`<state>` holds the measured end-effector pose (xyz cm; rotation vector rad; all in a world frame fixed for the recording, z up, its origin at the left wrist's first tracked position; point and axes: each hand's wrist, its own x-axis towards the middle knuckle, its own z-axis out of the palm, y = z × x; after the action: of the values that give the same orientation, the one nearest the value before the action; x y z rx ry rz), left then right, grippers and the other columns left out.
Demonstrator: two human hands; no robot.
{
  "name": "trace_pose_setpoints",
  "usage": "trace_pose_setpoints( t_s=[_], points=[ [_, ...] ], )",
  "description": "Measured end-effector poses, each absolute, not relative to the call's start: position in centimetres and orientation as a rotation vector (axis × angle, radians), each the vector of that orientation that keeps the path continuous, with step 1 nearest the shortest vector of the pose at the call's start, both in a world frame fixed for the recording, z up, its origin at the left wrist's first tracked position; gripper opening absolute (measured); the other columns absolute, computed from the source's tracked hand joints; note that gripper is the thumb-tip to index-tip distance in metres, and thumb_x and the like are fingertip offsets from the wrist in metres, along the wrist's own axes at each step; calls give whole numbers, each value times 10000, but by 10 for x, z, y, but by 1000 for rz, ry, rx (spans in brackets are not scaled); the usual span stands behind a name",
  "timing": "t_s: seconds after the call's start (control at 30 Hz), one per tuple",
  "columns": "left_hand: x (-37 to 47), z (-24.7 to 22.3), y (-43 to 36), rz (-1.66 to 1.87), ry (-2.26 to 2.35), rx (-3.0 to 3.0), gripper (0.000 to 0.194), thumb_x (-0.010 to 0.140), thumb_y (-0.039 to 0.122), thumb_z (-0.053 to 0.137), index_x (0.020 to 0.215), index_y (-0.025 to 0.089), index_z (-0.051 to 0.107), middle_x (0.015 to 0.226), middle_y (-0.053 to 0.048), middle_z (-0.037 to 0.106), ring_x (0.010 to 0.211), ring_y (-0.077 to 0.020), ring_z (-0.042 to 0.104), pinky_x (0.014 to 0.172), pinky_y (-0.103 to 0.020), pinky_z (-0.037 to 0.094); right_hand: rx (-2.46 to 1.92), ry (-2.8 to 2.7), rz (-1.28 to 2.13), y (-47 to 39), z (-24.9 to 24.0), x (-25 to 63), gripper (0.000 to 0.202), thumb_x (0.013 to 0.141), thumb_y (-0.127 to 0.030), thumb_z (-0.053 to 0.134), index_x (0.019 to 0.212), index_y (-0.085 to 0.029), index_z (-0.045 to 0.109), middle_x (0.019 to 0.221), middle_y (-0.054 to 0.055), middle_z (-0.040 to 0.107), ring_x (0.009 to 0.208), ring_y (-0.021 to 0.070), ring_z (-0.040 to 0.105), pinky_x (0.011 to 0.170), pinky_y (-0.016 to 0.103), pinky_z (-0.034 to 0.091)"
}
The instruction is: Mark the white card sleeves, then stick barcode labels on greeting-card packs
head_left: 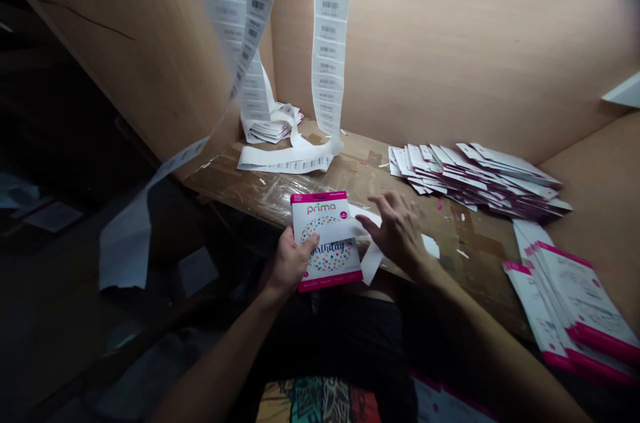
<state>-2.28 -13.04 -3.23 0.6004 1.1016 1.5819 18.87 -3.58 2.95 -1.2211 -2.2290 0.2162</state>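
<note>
My left hand [291, 258] grips a white and pink packet [333, 263] marked "prima" and "birthday" by its left edge, with the thumb on its front. A blank white strip [340, 231] lies across the face of the packet, covering part of its print. Just past the packet's right edge, my right hand [397, 230] is raised with thumb and fingers apart; its thumb comes close to the strip's end. I cannot tell whether they touch. Beneath that hand, more white paper strip [373, 262] hangs at the table edge.
Barcode label strips [329, 43] hang from above, and one folds onto the taped cardboard tabletop [370, 156]. A fanned pile of packets [475, 173] lies at the back right, more packets [583, 290] at the right edge. Wooden panels [440, 43] enclose the table.
</note>
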Motion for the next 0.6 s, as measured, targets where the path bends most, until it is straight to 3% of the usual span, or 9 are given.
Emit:
trace_pose_setpoints(
  t_s=[0.1,0.23,0.37,0.47,0.6],
  points=[
    [-22,-27,-134,1605,1131,610,566,758,402,920,1184,140,655,1115,-170,815,968,-364,801,851,-482,659,-1208,-2046,299,-63,13,180,334,992,-494,656,1010,-175,753,986,148,738,877,273,668,785,387,516],
    [-19,-16,-138,1589,1124,647,573,759,425,922,1192,149,667,1098,-157,819,967,-366,800,822,-446,660,-1242,-1693,1086,-73,-5,166,393,869,-570,798,862,-183,733,819,90,768,722,238,692,660,342,550],
    [-20,-11,-139,1555,1128,687,590,734,405,949,1190,158,668,1109,-156,819,962,-365,799,800,-437,663,-1056,-1297,1622,-75,-13,154,473,733,-560,918,944,-163,770,921,102,821,778,263,765,758,398,628],
    [-24,-16,-139,1515,1083,665,580,720,411,962,1166,156,693,1106,-161,820,1017,-386,791,833,-447,660,-981,-1196,1763,-81,-13,149,505,706,-522,949,1033,-166,801,1004,113,834,836,298,797,821,452,653],
    [-22,-40,-145,1478,859,368,649,809,606,846,1232,134,708,1189,-202,797,1179,-455,737,947,-561,632,-971,-1056,1716,-92,-11,144,525,717,-525,951,1077,-171,806,1022,127,839,851,332,811,797,472,672]
  ],
)
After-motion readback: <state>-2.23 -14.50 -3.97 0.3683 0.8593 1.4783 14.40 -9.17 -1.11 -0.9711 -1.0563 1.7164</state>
